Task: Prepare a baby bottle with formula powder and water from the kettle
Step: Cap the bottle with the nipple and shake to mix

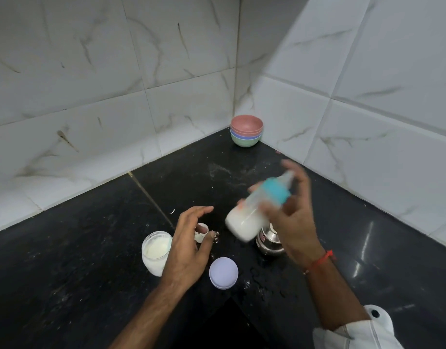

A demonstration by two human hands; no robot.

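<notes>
My right hand (292, 212) grips a baby bottle (252, 215) with a teal collar and nipple on, tilted above the counter and blurred by motion. White milky liquid fills its lower part. My left hand (189, 243) hovers open over the counter, fingers spread, holding nothing. Just beyond its fingers lies a small white scoop (201, 231) with spilled powder around it. An open jar of white formula powder (155, 251) stands left of that hand. A steel kettle (268, 241) sits under the bottle, mostly hidden by it and my right wrist.
A pale lilac lid (223, 273) lies flat near the front of the black counter (78, 248). Stacked coloured bowls (246, 131) stand in the tiled corner. Water drops and powder specks dot the counter around the kettle.
</notes>
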